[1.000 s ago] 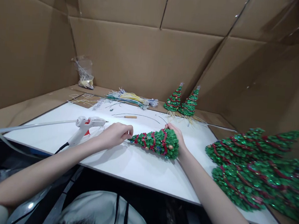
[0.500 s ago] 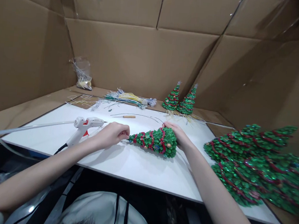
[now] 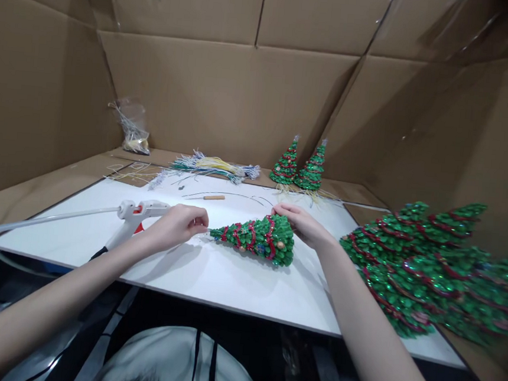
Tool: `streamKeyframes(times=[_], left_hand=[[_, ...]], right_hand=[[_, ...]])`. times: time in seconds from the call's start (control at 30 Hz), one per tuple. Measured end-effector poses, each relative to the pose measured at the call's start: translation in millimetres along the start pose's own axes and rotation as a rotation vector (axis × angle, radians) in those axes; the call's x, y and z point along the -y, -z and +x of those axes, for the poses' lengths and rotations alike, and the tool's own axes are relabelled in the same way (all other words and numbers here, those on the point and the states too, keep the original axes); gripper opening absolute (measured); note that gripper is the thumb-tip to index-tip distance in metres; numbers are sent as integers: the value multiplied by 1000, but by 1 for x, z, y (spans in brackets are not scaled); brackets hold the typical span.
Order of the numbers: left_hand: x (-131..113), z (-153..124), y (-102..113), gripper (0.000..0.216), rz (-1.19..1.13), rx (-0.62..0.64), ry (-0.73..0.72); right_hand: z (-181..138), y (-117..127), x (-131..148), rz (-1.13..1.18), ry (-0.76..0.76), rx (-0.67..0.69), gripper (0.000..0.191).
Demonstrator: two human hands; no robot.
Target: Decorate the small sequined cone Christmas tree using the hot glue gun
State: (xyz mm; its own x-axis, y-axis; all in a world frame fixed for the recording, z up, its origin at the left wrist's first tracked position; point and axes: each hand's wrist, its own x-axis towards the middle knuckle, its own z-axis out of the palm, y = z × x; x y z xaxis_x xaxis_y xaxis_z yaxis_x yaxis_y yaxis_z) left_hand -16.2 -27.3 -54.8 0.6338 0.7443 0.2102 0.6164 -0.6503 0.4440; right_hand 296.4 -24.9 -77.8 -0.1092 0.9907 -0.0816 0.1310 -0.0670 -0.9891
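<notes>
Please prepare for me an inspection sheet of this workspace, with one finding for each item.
Surface: white board, partly covered.
Job's things: one tree on its side, tip pointing left.
Clutter: glue gun, wood-handled tool, wire bundle; back trees and right trees.
Hands: left hand at the tip, grip unclear; right hand holds the base.
Cables: black cord at the gun's handle.
Surroundings: cardboard walls; plastic bag, back left.

I had the Christmas tree sideways over the board, left hand at its tip, right hand at its base. Glue gun sat left. Handled tool lay behind; bundled strands farther back, between bag (left) and two upright trees (right). Tree cluster sat nearer, far right.
</notes>
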Motion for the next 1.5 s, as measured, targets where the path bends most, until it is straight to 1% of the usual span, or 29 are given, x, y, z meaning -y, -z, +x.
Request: streamKeyframes(times=[0.27,0.37,0.53,0.67,0.8,0.9,1.03,1.17,1.27,1.4,1.5], left_hand=[[-10,14,-11,10,11,0,-84],[-9,15,-12,10,18,15,-69],[-2,5,-5,13,-4,33,-16],[3,0,-2,14,-13,16,-9],[4,2,-3,14,-32,4,-44],[3,6,-3,15,-30,3,-56],[-1,12,-5,14,-41,17,-57],[-7,18,-12,11,-75,38,-81],[-7,19,-14,10,-84,38,-71],[0,14,-9,13,-75,51,-59],[5,10,-4,11,-84,46,-46]], right_hand=[[-1,3,1,-14,14,42,30],[-3,5,1,-23,25,55,30],[-6,9,5,-69,28,98,31],[-11,13,9,-61,13,168,37],[-15,19,11,-48,62,288,42],[-17,21,11,-86,89,343,46],[-17,18,12,-107,94,345,47],[-18,15,15,-117,97,350,43],[-19,15,16,-125,96,350,41],[-20,15,16,-131,97,340,40],[-20,16,15,-142,101,339,40]])
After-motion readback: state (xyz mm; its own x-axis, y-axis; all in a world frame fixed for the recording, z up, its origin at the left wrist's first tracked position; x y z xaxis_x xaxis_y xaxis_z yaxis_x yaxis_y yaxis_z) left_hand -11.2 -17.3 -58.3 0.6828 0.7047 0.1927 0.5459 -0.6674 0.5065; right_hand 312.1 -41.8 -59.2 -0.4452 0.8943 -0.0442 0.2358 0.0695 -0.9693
